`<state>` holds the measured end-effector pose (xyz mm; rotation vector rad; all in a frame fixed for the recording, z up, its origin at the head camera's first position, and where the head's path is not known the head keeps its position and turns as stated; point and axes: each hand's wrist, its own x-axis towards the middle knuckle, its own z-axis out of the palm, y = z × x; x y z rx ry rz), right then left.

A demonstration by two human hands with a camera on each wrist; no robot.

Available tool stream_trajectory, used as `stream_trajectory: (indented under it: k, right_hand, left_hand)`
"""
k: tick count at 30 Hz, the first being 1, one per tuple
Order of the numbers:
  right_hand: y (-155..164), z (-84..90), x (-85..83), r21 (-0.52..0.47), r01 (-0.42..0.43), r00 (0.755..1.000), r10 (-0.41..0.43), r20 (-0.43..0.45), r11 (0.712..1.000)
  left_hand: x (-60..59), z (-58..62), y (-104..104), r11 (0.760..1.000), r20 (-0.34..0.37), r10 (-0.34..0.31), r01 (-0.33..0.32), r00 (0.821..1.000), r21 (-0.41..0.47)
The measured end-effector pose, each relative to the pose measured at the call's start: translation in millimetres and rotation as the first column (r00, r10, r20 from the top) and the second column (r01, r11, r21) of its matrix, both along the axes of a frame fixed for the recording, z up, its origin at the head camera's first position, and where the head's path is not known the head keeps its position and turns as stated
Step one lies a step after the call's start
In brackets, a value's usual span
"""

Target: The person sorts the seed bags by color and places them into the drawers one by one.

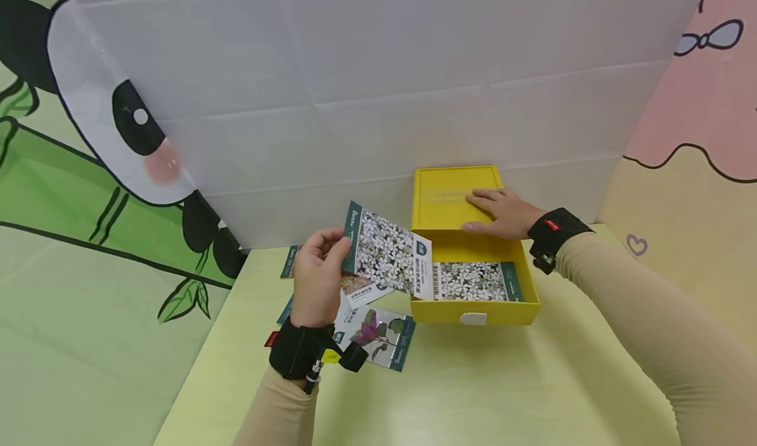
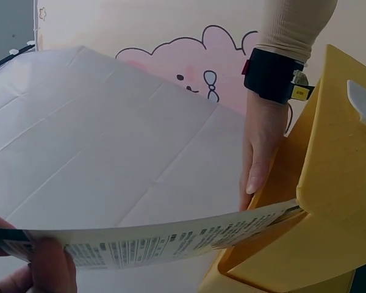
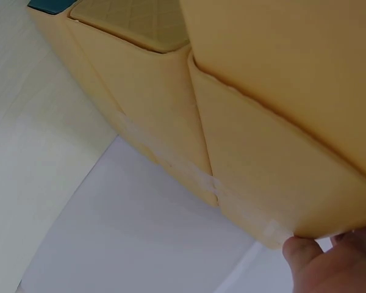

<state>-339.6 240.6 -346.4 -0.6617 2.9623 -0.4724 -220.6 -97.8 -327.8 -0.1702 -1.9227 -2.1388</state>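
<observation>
A white cloth (image 1: 384, 91) is hung behind a pale yellow-green surface (image 1: 485, 393), with a panda print (image 1: 89, 85) seen at the left and a pink cartoon print (image 1: 686, 104) at the right. On the right half of the surface a yellow box (image 1: 443, 311) is set, its lid (image 1: 443, 200) raised at the far side and a white clasp (image 1: 473, 318) fixed to its near wall. Inside the box a boxed white-flower packet (image 1: 470, 282) is laid, its dark green band toward the right. A second, held white-flower packet (image 1: 384, 245) is pinched by its left end between thumb and fingers of the left hand (image 1: 319, 278); it is tilted, and its right end is seen over the box's left rim. The lid's inner face is touched by the right hand (image 1: 508, 213), its fingers extended. Near the left hand, overlapping packets are spread left of the box, among them a magenta-flower packet (image 1: 367, 331). A black strap (image 1: 558, 236) is worn on the right wrist.
</observation>
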Motion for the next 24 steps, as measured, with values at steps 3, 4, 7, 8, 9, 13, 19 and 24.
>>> stream_trajectory:
  k: [3,4,7,8,9,13,19,24]
  right_hand:
    - [1,-1.4,-1.4,0.003,-0.008,1.0,0.008,-0.007,1.0]
    - [1,-1.8,-1.8,0.005,-0.01,1.0,0.01,-0.009,1.0]
    - [2,-2.3,-2.6,0.011,-0.018,1.0,0.018,-0.008,1.0]
    - [2,-2.2,-2.7,0.01,-0.019,1.0,0.019,-0.007,1.0]
    - [2,-2.1,-2.8,0.009,-0.021,1.0,0.021,-0.008,1.0]
    - [3,-2.7,-2.0,-0.004,-0.027,1.0,0.027,-0.012,1.0]
    - [4,-3.2,-1.4,-0.012,-0.036,0.999,0.035,-0.018,0.999]
    - [4,-3.0,-1.2,-0.012,-0.042,0.999,0.041,-0.021,0.999]
  left_hand:
    - [-1.8,-4.1,4,0.999,-0.009,0.004,-0.005,1.0,-0.034]
    - [-2.3,-5.4,6,0.999,-0.01,0.007,-0.008,1.0,-0.054]
    - [-3.2,-10.0,10,0.996,-0.01,0.003,-0.004,1.0,-0.094]
    - [-3.3,-11.3,11,0.994,-0.011,0.002,-0.003,1.0,-0.106]
    - [-3.4,-13.0,12,0.994,-0.009,-0.003,0.002,1.0,-0.111]
    - [-4.7,-19.4,18,0.993,-0.004,-0.031,0.031,0.999,-0.11]
    - [-5.8,-25.2,26,0.993,0.01,-0.05,0.051,0.999,-0.106]
    - [-5.9,-28.4,32,0.993,0.055,-0.068,0.073,0.996,-0.094]
